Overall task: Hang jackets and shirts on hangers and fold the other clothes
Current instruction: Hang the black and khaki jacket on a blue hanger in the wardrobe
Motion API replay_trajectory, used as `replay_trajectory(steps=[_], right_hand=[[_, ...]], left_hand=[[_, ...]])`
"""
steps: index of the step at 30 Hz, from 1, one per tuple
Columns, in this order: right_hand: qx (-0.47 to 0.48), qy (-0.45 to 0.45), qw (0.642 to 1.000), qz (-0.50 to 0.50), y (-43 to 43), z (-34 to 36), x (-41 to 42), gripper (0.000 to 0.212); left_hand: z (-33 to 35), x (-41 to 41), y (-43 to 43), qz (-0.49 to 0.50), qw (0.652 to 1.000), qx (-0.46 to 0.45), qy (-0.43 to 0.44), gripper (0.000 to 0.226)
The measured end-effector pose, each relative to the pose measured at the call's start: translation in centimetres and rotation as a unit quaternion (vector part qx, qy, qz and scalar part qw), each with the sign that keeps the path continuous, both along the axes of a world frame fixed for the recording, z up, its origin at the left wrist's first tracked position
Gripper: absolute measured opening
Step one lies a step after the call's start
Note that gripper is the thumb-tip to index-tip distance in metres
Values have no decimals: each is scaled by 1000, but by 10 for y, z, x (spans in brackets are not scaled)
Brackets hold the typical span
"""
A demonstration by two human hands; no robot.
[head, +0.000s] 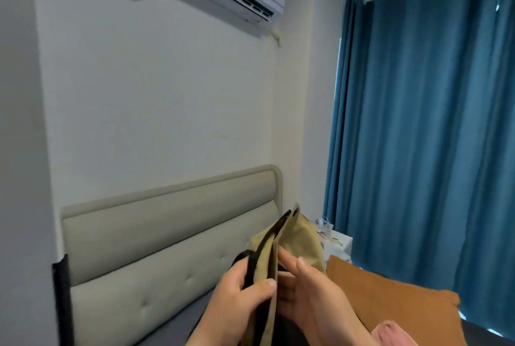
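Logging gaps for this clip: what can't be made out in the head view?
- Khaki garment: type unclear; lower part cut off by the bottom edge and hidden behind the left hand.
- Right hand: palm side hidden, so its hold is unclear.
- Pink cloth: cropped at the bottom edge.
- Bedside items: too small and blurred.

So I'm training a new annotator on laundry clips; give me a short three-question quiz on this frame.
1. True or false: the left hand pinches the khaki garment.
2. Which lies right of the hands? A) orange pillow B) green towel C) red box
3. Fill in: the right hand has its fingers ____.

Key: 1 true; 2 A; 3 straight, held open against the garment.
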State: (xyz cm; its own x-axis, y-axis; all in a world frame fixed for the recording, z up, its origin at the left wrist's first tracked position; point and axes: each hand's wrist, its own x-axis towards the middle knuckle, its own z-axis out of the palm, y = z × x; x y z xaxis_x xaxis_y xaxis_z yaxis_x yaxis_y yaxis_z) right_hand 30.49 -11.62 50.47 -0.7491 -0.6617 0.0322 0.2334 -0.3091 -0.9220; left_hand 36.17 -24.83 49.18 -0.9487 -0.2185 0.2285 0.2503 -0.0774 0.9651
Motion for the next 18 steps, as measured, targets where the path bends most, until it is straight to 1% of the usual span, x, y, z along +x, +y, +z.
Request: replay_trajectory(steps=[2,3,4,5,8,10,12,14,16,18], right_hand=[[25,28,997,60,-11,2,10,91],[26,38,995,86,-17,5,15,95],[27,47,993,104,-24,5,18,93],[32,55,991,121,-32,6,20,92],[50,49,985,159,-59,-3,16,102],[61,50,978,192,-78,-7,10,93],[49,57,974,215,-91,-7,5,76],[31,52,970,234,-99,-8,2,64],[26,46,971,234,-106,-9,3,61],[21,49,973,226,-114,-15,2,57]], left_hand=[[-11,17,-12,33,998,-50,5,55],[-15,25,-18,57,997,-54,9,55],[-19,32,-23,83,995,-54,14,52],[-21,39,-29,113,992,-53,16,46],[-24,52,-55,202,977,-66,27,25],[-22,57,-71,257,963,-67,37,15],[-20,61,-82,284,958,-23,38,9],[-18,63,-88,303,952,14,38,9],[-17,63,-91,333,942,8,27,13],[-14,62,-93,369,929,27,19,21]])
